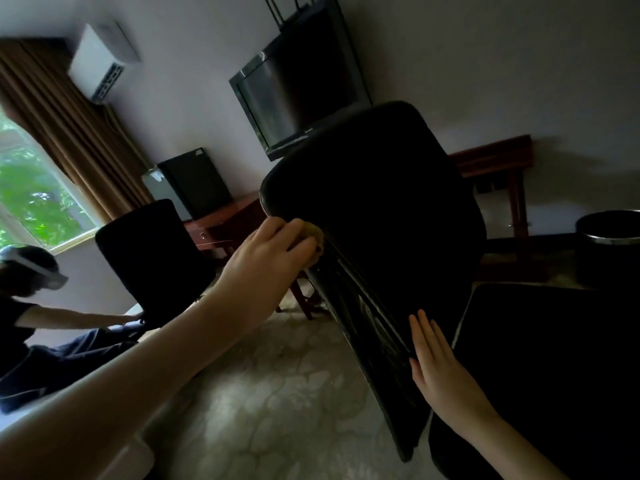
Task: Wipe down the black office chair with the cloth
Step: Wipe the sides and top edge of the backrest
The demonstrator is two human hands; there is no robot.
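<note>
The black office chair (377, 209) fills the middle of the head view, its tall backrest tilted and its seat (554, 358) at the lower right. My left hand (266, 261) grips a small yellow cloth (317, 237) and presses it against the left edge of the backrest, near the top. Most of the cloth is hidden under my fingers. My right hand (440, 362) lies flat with straight fingers against the lower edge of the backrest, beside the seat.
A second black chair (152, 254) stands at the left with another person (31, 323) sitting on the floor behind it. A dark wood desk (221, 226), wall TV (298, 88), side table (498, 161) and black bin (609, 244) line the far wall. Pale patterned carpet (277, 403) lies below.
</note>
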